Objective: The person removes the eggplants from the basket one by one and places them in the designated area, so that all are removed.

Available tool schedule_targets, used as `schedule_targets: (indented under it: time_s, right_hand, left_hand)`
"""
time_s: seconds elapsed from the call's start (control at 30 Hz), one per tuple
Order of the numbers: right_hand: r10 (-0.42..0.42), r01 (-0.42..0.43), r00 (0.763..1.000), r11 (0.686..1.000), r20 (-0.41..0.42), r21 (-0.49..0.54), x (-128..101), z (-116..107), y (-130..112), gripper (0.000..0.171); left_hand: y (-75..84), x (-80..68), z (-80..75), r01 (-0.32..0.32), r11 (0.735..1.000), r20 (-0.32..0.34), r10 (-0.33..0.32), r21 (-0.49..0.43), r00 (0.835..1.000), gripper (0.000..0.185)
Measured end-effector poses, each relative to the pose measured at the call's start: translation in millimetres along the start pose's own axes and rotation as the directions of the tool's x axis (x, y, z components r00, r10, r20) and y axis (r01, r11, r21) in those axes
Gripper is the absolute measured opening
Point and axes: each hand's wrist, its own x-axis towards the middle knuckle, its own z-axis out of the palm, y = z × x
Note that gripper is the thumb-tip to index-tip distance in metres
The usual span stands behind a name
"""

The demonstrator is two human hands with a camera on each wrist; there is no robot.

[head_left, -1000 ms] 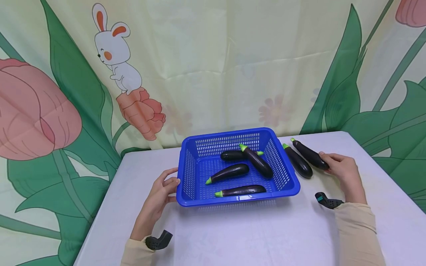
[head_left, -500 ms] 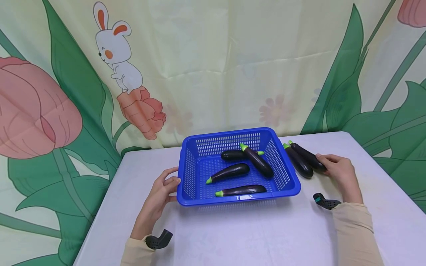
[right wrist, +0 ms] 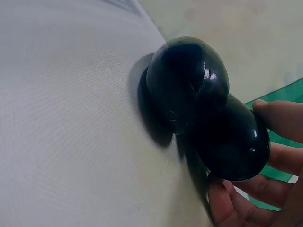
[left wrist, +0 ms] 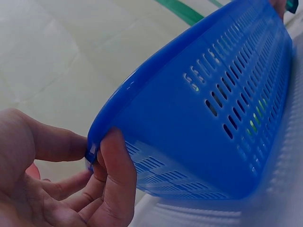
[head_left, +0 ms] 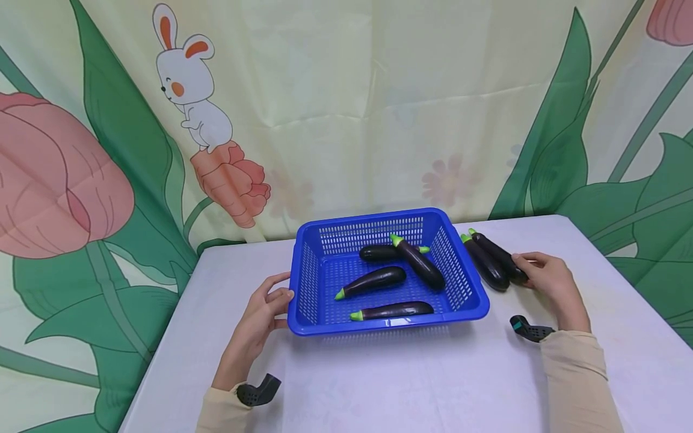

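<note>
A blue slotted basket (head_left: 303,282) stands mid-table and holds several dark purple eggplants (head_left: 373,281) with green stems. My left hand (head_left: 265,307) pinches its left rim between thumb and fingers; in the left wrist view the thumb (left wrist: 113,175) lies on the basket wall (left wrist: 213,109). Just right of the basket two more eggplants lie side by side, touching. My right hand (head_left: 547,279) grips the blunt end of the outer eggplant (head_left: 495,252). The inner eggplant (head_left: 484,264) lies free. The right wrist view shows the held end (right wrist: 232,142), my fingers (right wrist: 279,118) and the free end (right wrist: 187,80).
The white table (head_left: 406,385) ends close behind the basket, against a printed curtain (head_left: 346,108) with a rabbit and tulips. Its right edge runs just past my right hand. Black wrist cameras (head_left: 527,329) sit at both cuffs.
My right hand has slid the outer eggplant leftward until it lies against the inner one. The left hand and the basket have stayed put.
</note>
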Motion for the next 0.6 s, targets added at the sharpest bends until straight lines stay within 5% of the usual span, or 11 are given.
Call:
schedule_targets:
  time_s: [0.6]
  right_hand:
    - [-0.002, 0.001, 1.0, 1.0, -0.028, -0.02, -0.9, -2.0, -1.4, 0.074]
  left_hand:
    - [-0.6, -0.6, -0.2, -0.012, 1.0, -0.004, 0.012, 0.004, 1.0, 0.051]
